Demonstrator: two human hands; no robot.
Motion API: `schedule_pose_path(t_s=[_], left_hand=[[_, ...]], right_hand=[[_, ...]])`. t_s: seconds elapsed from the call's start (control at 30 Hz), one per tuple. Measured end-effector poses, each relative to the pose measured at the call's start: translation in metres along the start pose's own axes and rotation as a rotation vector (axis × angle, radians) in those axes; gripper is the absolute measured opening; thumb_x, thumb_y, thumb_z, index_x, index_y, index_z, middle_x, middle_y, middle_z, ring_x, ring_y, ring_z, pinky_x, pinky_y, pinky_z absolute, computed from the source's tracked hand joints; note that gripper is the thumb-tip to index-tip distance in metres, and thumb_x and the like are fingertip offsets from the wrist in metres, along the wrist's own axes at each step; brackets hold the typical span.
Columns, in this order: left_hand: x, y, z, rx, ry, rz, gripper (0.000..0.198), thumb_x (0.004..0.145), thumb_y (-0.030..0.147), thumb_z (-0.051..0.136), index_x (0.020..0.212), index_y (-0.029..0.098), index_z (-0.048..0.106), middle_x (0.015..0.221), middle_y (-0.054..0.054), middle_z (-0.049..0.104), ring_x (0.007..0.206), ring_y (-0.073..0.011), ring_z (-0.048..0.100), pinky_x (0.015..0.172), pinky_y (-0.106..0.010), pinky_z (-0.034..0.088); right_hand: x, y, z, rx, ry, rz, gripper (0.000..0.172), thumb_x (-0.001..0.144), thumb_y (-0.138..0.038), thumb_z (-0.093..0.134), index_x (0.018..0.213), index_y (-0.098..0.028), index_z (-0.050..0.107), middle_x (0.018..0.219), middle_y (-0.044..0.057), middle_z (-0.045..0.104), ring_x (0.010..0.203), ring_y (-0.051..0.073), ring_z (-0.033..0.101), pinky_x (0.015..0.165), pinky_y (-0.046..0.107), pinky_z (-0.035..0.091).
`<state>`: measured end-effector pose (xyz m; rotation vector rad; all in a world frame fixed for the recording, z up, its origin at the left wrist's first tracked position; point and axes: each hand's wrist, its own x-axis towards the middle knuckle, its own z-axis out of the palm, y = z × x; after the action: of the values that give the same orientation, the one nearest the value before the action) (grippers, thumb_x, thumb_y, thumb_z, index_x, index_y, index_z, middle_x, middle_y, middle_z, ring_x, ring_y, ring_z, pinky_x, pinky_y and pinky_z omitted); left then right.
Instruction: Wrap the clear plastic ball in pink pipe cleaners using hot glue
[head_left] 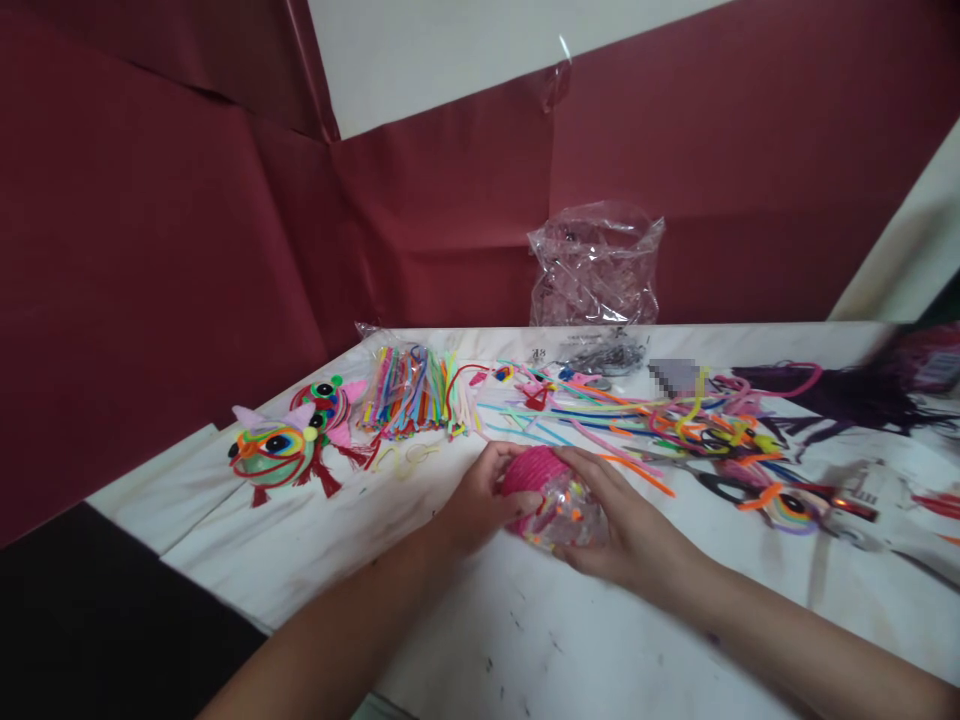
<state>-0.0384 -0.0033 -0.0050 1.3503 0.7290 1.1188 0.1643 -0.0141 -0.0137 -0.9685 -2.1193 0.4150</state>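
Note:
Between both hands, just above the white table, is a clear plastic ball (564,508) partly wrapped in bright pink pipe cleaner, with small coloured bits showing through or on its clear part. My left hand (487,495) curls round its pink left side, thumb across the front. From the right, my right hand (611,515) grips the clear side, fingers over the top and thumb underneath. Beyond the ball lie loose pipe cleaners (592,412) in several colours. A pair of scissors with black handles (724,488) rests to the right.
Two decorated animal-head crafts (274,455) with red tassels stand at the left. A bundle of pipe cleaners (412,395) is behind them. A clear plastic bag (596,270) leans on the maroon backdrop (450,220). A white glue gun (862,505) and dark purple strands (840,395) lie at the right.

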Motion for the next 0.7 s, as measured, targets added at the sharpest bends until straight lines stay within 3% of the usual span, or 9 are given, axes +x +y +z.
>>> schedule_pose_path(t_s=[0.17, 0.43, 0.7], left_hand=[[-0.0027, 0.0088, 0.0053, 0.073, 0.036, -0.046, 0.05, 0.059, 0.03, 0.079, 0.1, 0.019, 0.051, 0.095, -0.003, 0.06, 0.085, -0.0179, 0.059, 0.073, -0.029, 0.046], [-0.0041, 0.0068, 0.0098, 0.188, 0.052, 0.012, 0.041, 0.07, 0.035, 0.071, 0.1, 0.019, 0.048, 0.095, -0.004, 0.059, 0.086, -0.0179, 0.058, 0.074, -0.03, 0.045], [-0.0044, 0.0053, 0.0076, 0.25, 0.046, 0.063, 0.053, 0.073, 0.059, 0.064, 0.103, 0.018, 0.049, 0.094, -0.005, 0.06, 0.084, -0.0189, 0.058, 0.074, -0.031, 0.046]], right_hand=[[-0.0007, -0.0013, -0.0017, -0.039, -0.026, -0.023, 0.082, 0.067, -0.028, 0.067, 0.141, -0.026, 0.031, 0.139, 0.016, 0.042, 0.13, 0.034, 0.042, 0.102, 0.051, 0.04], [-0.0006, -0.0028, -0.002, -0.044, -0.03, -0.005, 0.082, 0.066, -0.029, 0.068, 0.14, -0.025, 0.034, 0.138, 0.016, 0.044, 0.128, 0.035, 0.043, 0.102, 0.051, 0.041], [-0.0002, -0.0011, -0.0006, -0.018, -0.011, -0.013, 0.081, 0.065, -0.026, 0.068, 0.139, -0.027, 0.033, 0.135, 0.014, 0.046, 0.127, 0.033, 0.044, 0.102, 0.05, 0.041]])
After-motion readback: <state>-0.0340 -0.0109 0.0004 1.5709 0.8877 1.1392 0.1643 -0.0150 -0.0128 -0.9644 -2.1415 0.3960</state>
